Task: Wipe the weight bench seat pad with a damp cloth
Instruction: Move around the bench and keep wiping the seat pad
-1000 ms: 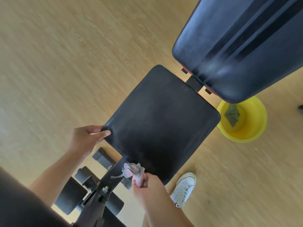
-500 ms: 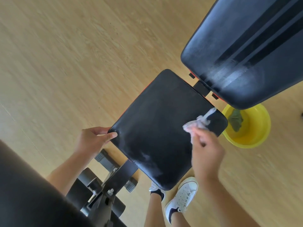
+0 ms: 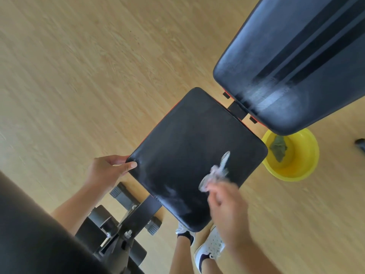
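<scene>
The black seat pad (image 3: 189,147) of the weight bench fills the middle of the view, with pale wet streaks near its lower corner. My left hand (image 3: 107,172) grips the pad's left corner, thumb on top. My right hand (image 3: 227,210), blurred by motion, is closed on a small pale cloth (image 3: 216,174) that lies against the right part of the pad.
The black backrest pad (image 3: 296,62) rises at the upper right, with a wet smear. A yellow basin (image 3: 296,171) holding a greenish rag stands on the wooden floor to the right. Black bench frame and foam rollers (image 3: 126,220) sit below the seat. White sneakers (image 3: 209,246) stand underneath.
My right hand has dragged the cloth from the seat's far right corner back toward me along the right side. The left hand keeps its grip on the corner.
</scene>
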